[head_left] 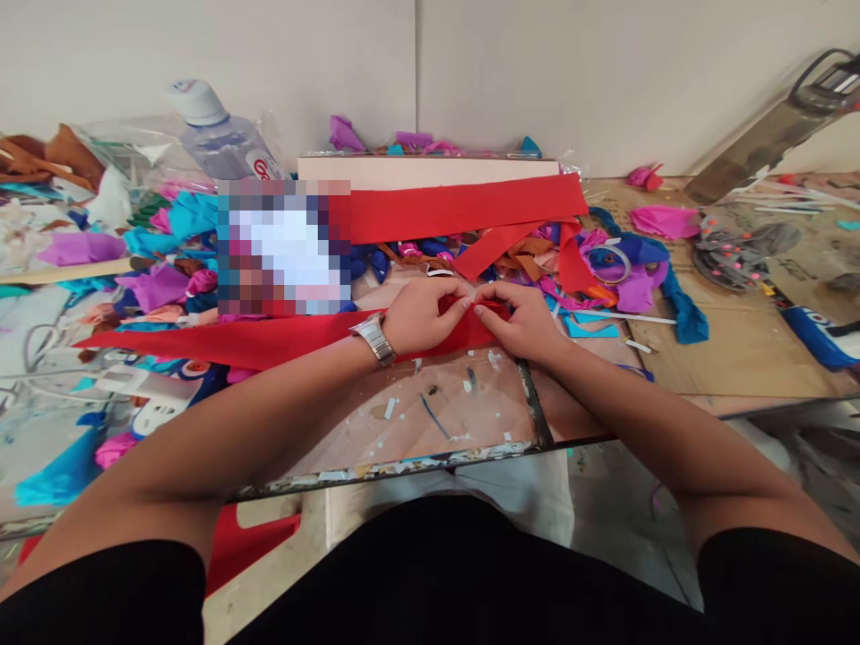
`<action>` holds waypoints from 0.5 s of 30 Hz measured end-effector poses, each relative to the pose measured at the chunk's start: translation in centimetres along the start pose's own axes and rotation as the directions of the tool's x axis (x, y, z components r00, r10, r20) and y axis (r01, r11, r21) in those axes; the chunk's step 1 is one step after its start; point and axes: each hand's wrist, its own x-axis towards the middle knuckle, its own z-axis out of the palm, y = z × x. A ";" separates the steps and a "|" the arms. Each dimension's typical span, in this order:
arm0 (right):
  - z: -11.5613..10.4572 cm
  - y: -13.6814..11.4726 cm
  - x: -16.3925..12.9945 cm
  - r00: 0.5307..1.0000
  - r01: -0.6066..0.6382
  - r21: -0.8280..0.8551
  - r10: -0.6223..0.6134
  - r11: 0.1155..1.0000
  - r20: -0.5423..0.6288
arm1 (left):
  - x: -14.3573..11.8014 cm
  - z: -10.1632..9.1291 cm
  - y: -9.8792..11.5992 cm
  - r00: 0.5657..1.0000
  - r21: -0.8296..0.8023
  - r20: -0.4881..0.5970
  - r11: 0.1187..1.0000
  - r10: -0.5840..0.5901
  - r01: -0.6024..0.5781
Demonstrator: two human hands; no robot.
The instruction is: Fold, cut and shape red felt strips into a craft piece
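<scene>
A long red strip (296, 340), cloth or paper by its look, lies across the front of the table and tapers to a point at the left. My left hand (423, 313), with a metal watch on its wrist, pinches the strip near its right part. Close beside it, my right hand (520, 315) pinches the same strip, thumb and fingertips together. The fingertips of both hands nearly meet, and the exact fold between them is hidden. Behind my hands, a wider red strip (463, 208) lies on a pale board (430, 169), with a shorter red piece (490, 251) below it.
Colourful scraps crowd the table's left and middle. A clear bottle with a white cap (225, 134) stands back left, and a dark bottle (759, 134) leans at the right. A tape roll (610, 262), grey netting (732, 251) and a blue tube (820, 336) lie on brown cardboard (726, 358).
</scene>
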 end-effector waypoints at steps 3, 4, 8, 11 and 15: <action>-0.1 -0.2 0.0 1.000 -0.002 0.000 0.002 1.000 -0.002 | -0.1 0.0 0.1 1.000 -0.006 -0.005 1.000 0.023 -0.023; -0.1 -0.2 0.0 1.000 -0.009 0.003 0.009 1.000 -0.006 | -0.1 0.0 0.1 1.000 -0.011 -0.005 1.000 0.024 -0.024; -0.3 -0.4 0.1 0.998 -0.055 0.012 0.055 0.998 -0.014 | -0.1 -0.2 0.2 1.000 -0.001 0.004 1.000 0.008 -0.008; -0.4 -0.5 0.1 0.999 -0.051 0.019 0.051 0.999 -0.002 | 0.0 -0.4 0.1 1.000 0.037 0.014 0.999 -0.011 0.010; -0.4 -0.5 0.1 1.000 -0.008 0.062 0.008 0.998 0.009 | 0.0 -0.4 0.0 1.000 0.044 0.025 0.999 -0.014 0.013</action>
